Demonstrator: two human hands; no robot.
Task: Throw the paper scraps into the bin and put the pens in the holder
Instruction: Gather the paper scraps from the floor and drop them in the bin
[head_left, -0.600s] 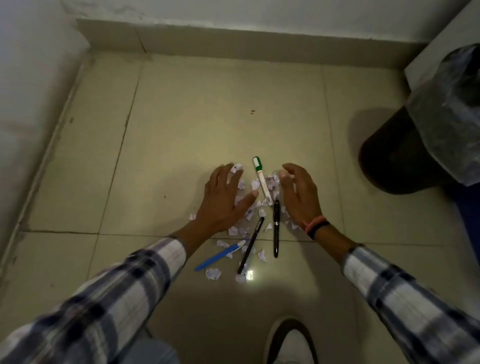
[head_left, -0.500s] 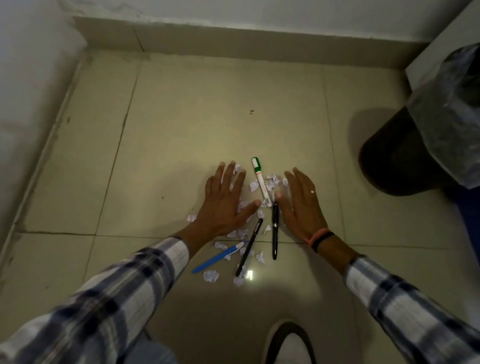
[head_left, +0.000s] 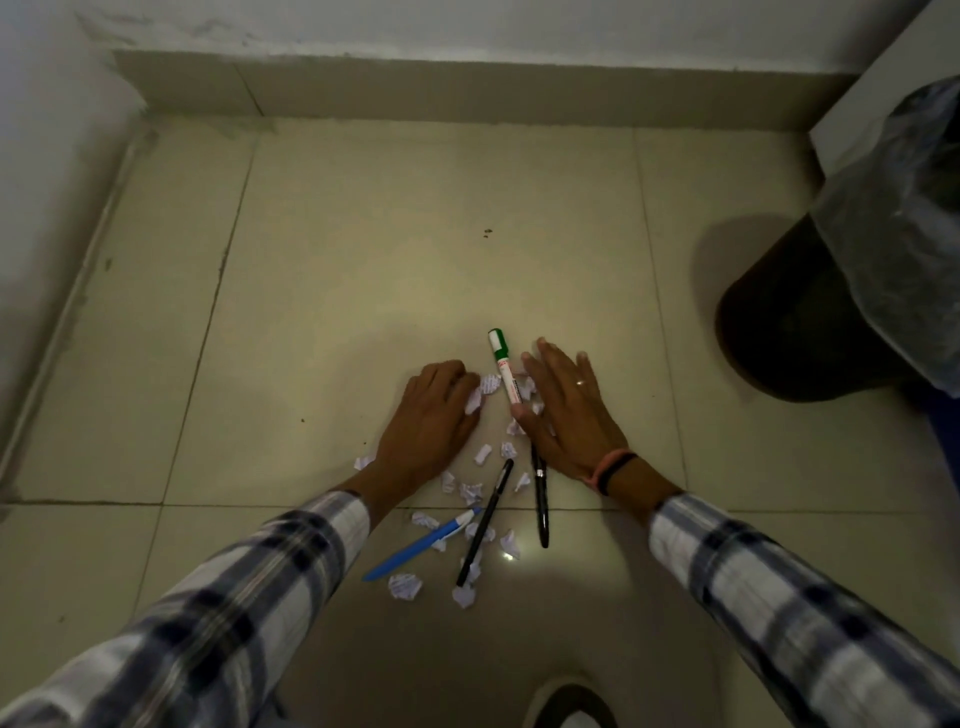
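Scraps (head_left: 485, 387) under our curling left hand (head_left: 431, 421); right hand (head_left: 563, 410) flat, empty. Next: scoop, carry to bin (head_left: 841, 291) rightward.

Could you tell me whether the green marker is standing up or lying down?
Lying down: the marker rests flat on the floor between both hands.

White paper scraps (head_left: 402, 586), printed with faint dark text, are lying among a blue-and-white pen (head_left: 422, 543), two black pens (head_left: 485, 520), and a white marker (head_left: 504, 372) with a green cap and band. Plaid sleeves (head_left: 218, 618) in navy, grey and white are showing, and a pink band and a black band (head_left: 609, 470) are circling one wrist. The floor tiles (head_left: 395, 249) are showing beige; a dark bin (head_left: 779, 332) is wearing a clear, greyish liner.
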